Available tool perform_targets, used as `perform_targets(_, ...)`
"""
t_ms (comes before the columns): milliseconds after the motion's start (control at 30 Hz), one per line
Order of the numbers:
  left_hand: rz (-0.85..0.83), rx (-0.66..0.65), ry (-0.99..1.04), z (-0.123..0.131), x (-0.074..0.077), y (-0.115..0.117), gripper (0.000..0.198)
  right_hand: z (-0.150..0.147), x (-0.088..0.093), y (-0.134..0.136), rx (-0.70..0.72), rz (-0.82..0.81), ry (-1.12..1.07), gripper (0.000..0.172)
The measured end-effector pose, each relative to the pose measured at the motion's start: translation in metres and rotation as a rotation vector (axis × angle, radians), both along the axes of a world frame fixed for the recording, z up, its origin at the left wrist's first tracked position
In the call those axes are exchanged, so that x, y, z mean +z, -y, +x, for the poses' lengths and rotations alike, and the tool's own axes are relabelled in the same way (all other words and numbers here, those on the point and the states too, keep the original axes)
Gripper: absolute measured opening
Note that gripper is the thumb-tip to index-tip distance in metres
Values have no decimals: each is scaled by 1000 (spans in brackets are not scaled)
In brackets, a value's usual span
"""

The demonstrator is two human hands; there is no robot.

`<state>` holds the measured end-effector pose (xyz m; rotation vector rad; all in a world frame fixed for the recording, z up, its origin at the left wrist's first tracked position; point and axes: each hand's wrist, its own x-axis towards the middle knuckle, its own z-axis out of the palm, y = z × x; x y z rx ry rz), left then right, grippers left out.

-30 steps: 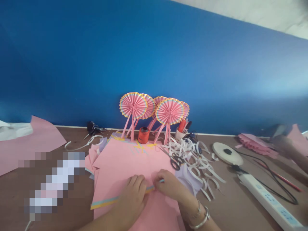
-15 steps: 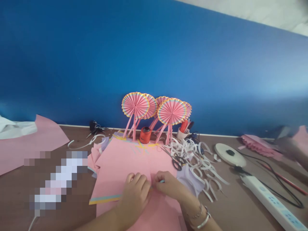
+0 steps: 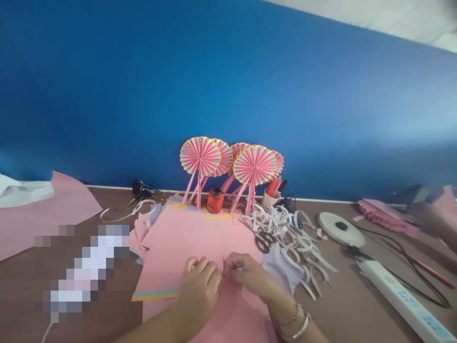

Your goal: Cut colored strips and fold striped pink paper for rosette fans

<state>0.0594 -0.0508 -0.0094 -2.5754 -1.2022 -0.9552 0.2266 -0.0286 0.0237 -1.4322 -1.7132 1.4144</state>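
My left hand [image 3: 198,291] and my right hand [image 3: 245,275] meet low in the middle, both with fingers curled and pinching the folded edge of a pink paper sheet [image 3: 189,243] with a yellow and blue striped border [image 3: 154,294]. The striped edge runs out to the left from under my left hand. The sheet lies on a stack of more pink paper on the brown table [image 3: 357,305]. My right wrist wears silver bracelets.
Several finished pink paper fans [image 3: 228,164] stand against the blue wall, by an orange ribbon spool [image 3: 214,200] and a pen cup [image 3: 270,195]. Scissors [image 3: 260,238] and curled white strips [image 3: 293,233] lie right of the sheet. A power strip [image 3: 403,300], round white device [image 3: 339,227] and another person's arm [image 3: 432,221] are at right.
My hands have drawn closer together on the folded edge. The striped strip now lies flatter, and the view has shifted slightly.
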Motion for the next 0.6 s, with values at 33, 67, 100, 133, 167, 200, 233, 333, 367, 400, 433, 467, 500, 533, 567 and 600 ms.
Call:
perform_targets(33,22,-4,36,0,1,0,26,2,-1,-2,-14,19,0,10)
perform_targets(67,33,-7,66,-1,3,0,27,5,-3,-5,-39,59,15,11)
perform_targets(100,35,-11,87,-2,5,0,27,9,-5,-8,-80,119,48,13)
perform_targets(133,31,-16,102,-2,6,0,27,14,-8,-12,-122,197,89,16)
perform_targets(167,23,-21,111,-3,8,1,27,19,-11,-16,-168,283,136,17)
perform_targets(200,14,-28,113,-4,10,1,28,24,-14,-20,-219,356,195,19)
perform_targets(233,6,-36,113,-5,12,2,28,29,-16,-23,-248,406,259,22)
perform_targets(333,-17,-51,114,-8,18,2,26,38,-23,-29,-298,507,503,30)
perform_targets(367,-24,-50,123,-9,20,2,25,40,-24,-29,-308,549,595,33)
perform_targets(400,-32,-46,134,-10,22,2,25,41,-25,-29,-320,597,676,36)
perform_targets(433,-43,-41,146,-11,24,2,24,41,-25,-29,-334,644,732,38)
perform_targets(467,-54,-36,162,-12,27,1,24,41,-26,-29,-349,685,755,39)
perform_targets(500,-67,-31,177,-13,30,0,23,41,-26,-29,-356,719,745,39)
perform_targets(533,-81,-27,191,-14,34,-1,22,40,-27,-30,-347,746,707,38)
perform_targets(567,-95,-23,202,-15,39,-2,20,40,-28,-30,-316,767,653,40)
perform_targets(600,-107,-23,208,-16,45,-2,19,38,-29,-30,-268,782,592,42)
